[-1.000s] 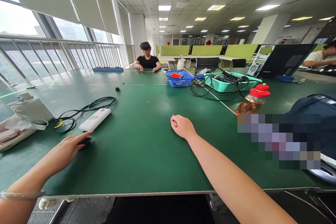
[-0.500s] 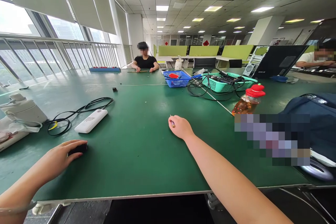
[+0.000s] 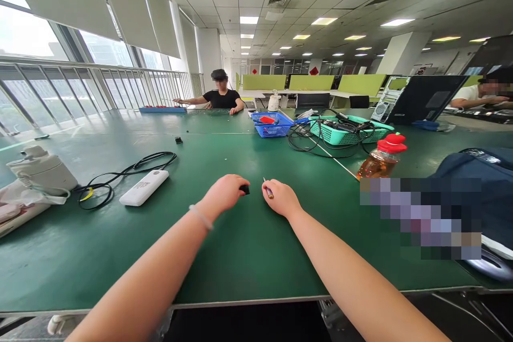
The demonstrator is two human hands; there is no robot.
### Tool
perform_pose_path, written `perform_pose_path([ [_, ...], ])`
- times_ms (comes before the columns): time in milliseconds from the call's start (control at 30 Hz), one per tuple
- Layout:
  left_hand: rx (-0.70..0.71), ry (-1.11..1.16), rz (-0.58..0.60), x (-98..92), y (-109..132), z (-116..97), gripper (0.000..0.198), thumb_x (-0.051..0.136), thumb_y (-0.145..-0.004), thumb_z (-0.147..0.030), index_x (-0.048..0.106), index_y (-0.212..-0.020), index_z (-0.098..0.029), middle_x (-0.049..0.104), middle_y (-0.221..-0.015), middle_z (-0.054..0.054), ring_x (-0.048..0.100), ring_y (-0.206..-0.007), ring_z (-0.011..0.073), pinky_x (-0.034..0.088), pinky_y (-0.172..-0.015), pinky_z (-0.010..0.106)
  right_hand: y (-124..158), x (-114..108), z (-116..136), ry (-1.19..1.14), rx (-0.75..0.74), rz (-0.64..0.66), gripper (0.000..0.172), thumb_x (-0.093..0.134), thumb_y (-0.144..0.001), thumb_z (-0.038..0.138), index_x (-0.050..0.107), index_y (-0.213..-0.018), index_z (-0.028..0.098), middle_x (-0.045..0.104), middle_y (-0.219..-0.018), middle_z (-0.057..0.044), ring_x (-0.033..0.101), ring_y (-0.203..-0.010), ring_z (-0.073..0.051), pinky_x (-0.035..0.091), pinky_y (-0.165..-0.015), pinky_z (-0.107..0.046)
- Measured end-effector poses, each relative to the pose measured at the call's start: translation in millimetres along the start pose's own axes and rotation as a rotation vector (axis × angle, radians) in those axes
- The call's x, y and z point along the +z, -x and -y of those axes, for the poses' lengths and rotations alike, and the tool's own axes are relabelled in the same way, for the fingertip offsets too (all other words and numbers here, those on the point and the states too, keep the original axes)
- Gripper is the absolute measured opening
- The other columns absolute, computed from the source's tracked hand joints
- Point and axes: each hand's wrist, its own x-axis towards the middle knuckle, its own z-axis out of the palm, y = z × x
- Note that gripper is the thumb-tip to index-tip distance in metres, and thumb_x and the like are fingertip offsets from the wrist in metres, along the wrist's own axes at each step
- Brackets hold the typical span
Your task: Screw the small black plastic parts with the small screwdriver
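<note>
Our left hand (image 3: 224,193) has swung in from 9 o'clock, where it sat near the white power bank (image 3: 144,187), to table centre, fingers closed on the small black part (image 3: 244,189). Our right hand (image 3: 284,199) stays put, pinching a thin tool (image 3: 267,191) (tip up) just at the part's 3 o'clock. Green table (image 3: 240,246); blue basket (image 3: 273,127) at 1 o'clock; open office, a person (image 3: 221,97) seated at 12.
</note>
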Motion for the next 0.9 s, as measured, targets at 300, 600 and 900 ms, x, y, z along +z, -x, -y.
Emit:
perform_pose_path([
  [300,-0.059,0.256,-0.135,58.3,-23.9,10.4,0.049,0.062,-0.079,-0.015,0.057,-0.127,-0.023,0.068,-0.115,0.009,0.062,-0.106,0.0253,0.047,-0.095,0.036,2.2,-5.1,2.5,-0.084,-0.121,-0.071,0.015,0.049,-0.088,0.024,0.063,-0.094,0.021,0.064,-0.088,-0.003,0.057,-0.072,-0.014,0.038,-0.069,-0.024],
  [600,-0.176,0.426,-0.094,58.6,-24.2,22.2,0.044,0.069,-0.073,-0.020,0.066,-0.117,-0.020,0.069,-0.117,0.007,0.063,-0.108,0.0235,0.047,-0.098,0.034,20.3,-18.1,25.5,-0.030,-0.534,-0.115,0.034,0.045,-0.091,0.039,0.058,-0.066,0.020,0.052,-0.059,-0.001,0.040,-0.056,-0.013,0.029,-0.061,-0.027],
  [900,-0.167,0.405,-0.111,61.4,-24.1,22.4,0.042,0.066,-0.073,-0.016,0.067,-0.115,-0.021,0.070,-0.116,0.006,0.064,-0.106,0.0235,0.048,-0.097,0.034,19.4,-9.9,34.8,0.068,-0.647,-0.115,0.032,0.044,-0.091,0.028,0.060,-0.065,0.018,0.051,-0.061,-0.002,0.040,-0.058,-0.013,0.025,-0.061,-0.028],
])
